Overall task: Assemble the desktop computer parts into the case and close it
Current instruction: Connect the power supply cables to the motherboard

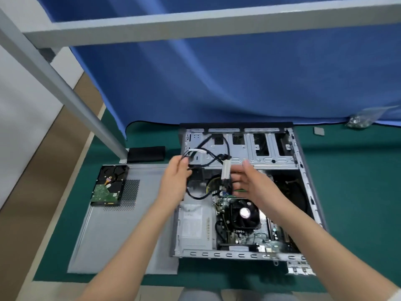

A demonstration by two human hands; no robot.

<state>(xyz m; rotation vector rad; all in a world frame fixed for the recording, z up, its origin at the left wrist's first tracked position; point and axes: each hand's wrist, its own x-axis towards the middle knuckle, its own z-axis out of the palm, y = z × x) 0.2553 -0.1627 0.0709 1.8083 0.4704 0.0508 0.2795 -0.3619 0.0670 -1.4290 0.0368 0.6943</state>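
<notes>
The open grey metal computer case (249,192) lies on its side on the green mat (347,192). Above it, the left hand (176,177) pinches a bundle of black cables (208,153). The blurred right hand (251,185) hovers beside them, fingers spread and holding nothing, while the hard drive (108,185) rests on the grey side panel (121,235) to the left.

Green mat (351,192) w/ open case (312,192), side panel (112,235), screw bag (360,120), black block (145,153).

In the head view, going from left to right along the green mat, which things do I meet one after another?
Hard drive lying on the side panel → open case → small grey square → bag of screws.
</notes>
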